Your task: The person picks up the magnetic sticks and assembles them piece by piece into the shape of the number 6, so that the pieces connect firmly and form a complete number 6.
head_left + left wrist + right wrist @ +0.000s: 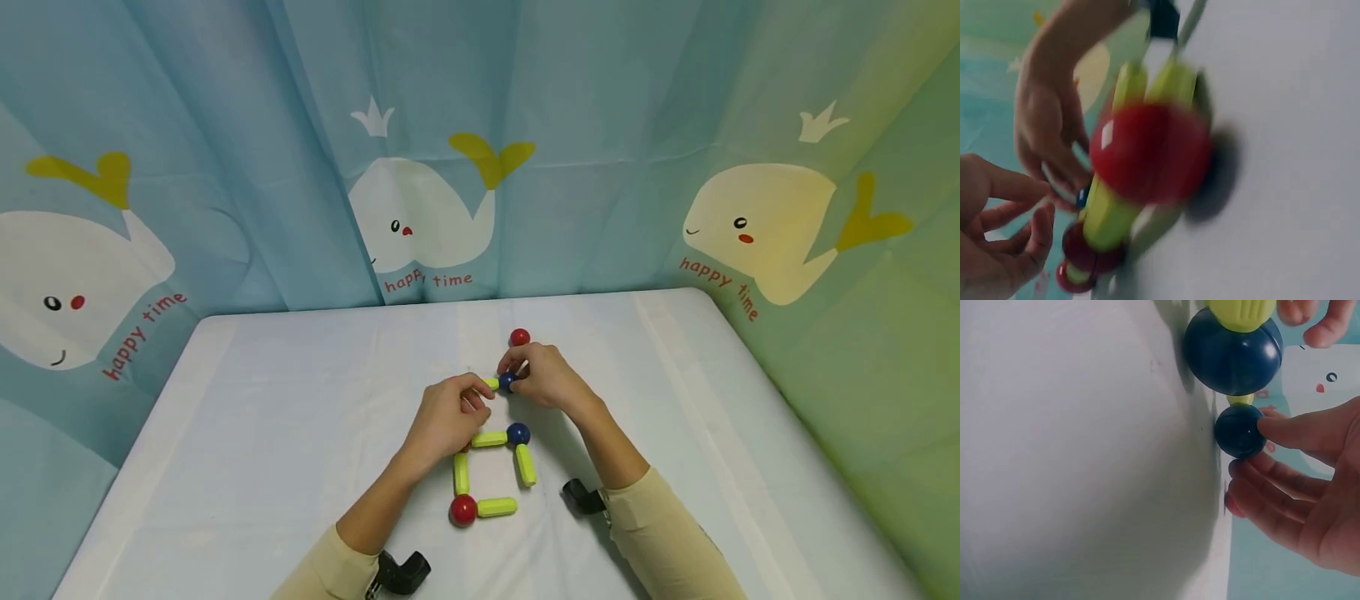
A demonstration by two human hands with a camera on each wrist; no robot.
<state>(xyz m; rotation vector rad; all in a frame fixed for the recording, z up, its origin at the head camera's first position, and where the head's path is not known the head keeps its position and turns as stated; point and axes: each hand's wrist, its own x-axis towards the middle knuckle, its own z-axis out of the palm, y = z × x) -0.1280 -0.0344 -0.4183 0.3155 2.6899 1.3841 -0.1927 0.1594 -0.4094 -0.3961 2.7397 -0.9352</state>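
Observation:
In the head view, my right hand (551, 379) pinches a small blue ball (507, 382) between thumb and fingers; the right wrist view shows the thumb on this blue ball (1240, 431). A yellow-green rod (491, 384) extends left from it. My left hand (446, 417) hovers beside the rod, its fingers loosely bent; in the left wrist view the left hand (1004, 231) shows nothing between its fingers. Below lies a square of yellow-green rods, with a red ball (463, 510) at its near left corner and another blue ball (518, 434) at its far right. The left hand covers the far left corner.
Beyond the right hand sits a red ball (520, 337). A lower rod (497, 507) and a right-side rod (526, 465) have free ends. The white table (247, 442) meets a blue curtain (600, 100) behind. Black wrist cameras (405, 573) jut near both forearms.

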